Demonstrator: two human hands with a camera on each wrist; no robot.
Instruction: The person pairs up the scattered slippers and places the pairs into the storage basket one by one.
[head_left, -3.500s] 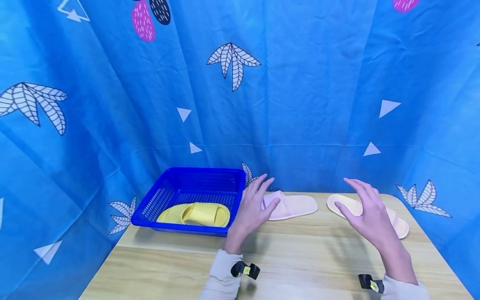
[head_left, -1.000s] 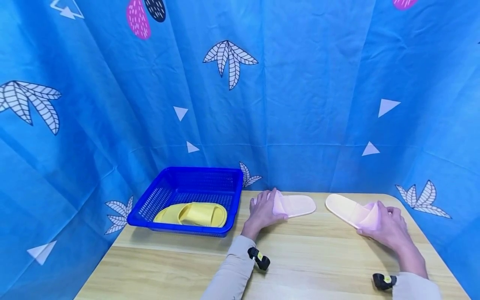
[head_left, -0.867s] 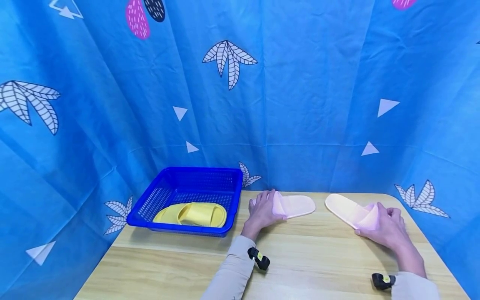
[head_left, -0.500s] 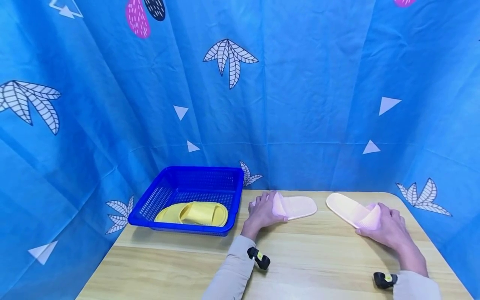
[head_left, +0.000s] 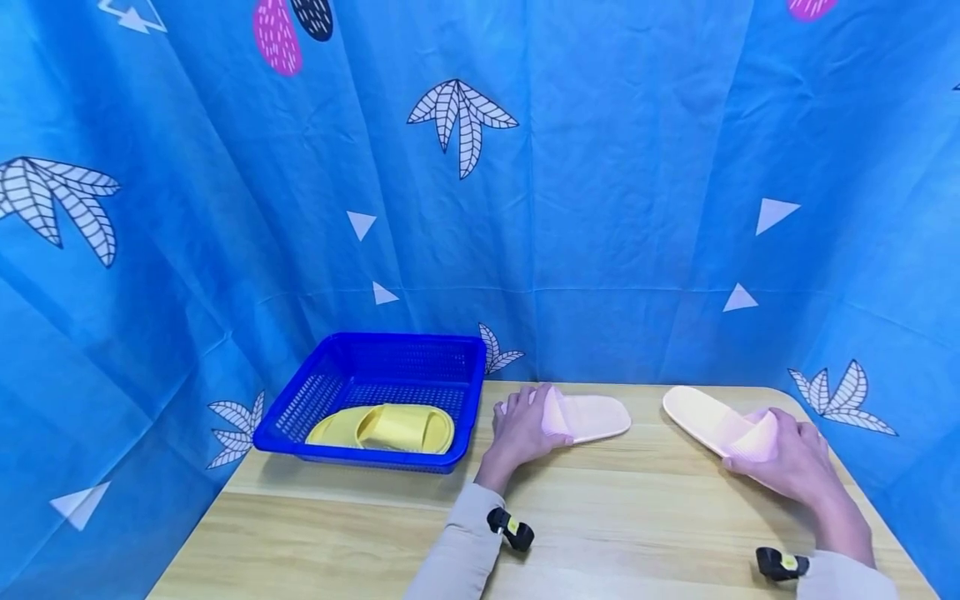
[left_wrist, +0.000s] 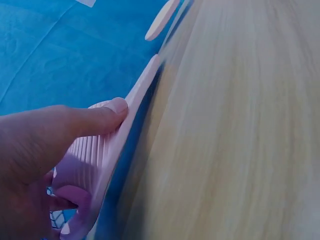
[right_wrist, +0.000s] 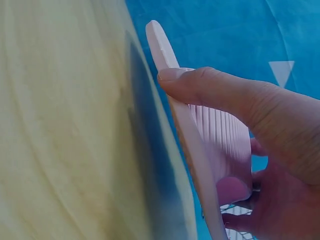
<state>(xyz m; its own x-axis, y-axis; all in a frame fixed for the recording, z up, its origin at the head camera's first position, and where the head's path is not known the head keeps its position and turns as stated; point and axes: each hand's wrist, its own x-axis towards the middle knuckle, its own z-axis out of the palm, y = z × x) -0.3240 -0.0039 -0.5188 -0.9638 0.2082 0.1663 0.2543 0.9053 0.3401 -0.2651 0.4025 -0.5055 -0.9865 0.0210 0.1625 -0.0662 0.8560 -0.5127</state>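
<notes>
My left hand (head_left: 517, 433) grips a pale pink slipper (head_left: 596, 417) by its toe end. In the left wrist view the thumb presses the edge of its sole beside the ribbed strap (left_wrist: 89, 155), and the other fingers curl round the far side, partly hidden. On the right, my right hand (head_left: 802, 462) holds another pale pink slipper (head_left: 699, 417) the same way, thumb on the sole's edge next to the ribbed strap (right_wrist: 222, 137). Both heel ends point inward, toward each other. The right slipper looks slightly raised, with a shadow on the table below it.
A blue plastic basket (head_left: 408, 354) stands at the table's back left, with a yellow slipper (head_left: 405, 427) lying inside. The wooden table (head_left: 337, 533) reaches back to a blue patterned curtain (head_left: 622, 183) that hangs behind and at both sides.
Both hands came down from open poses above the slippers and took hold of them. In the last half second the right hand and its slipper shifted slightly right; the left slipper barely moved.
</notes>
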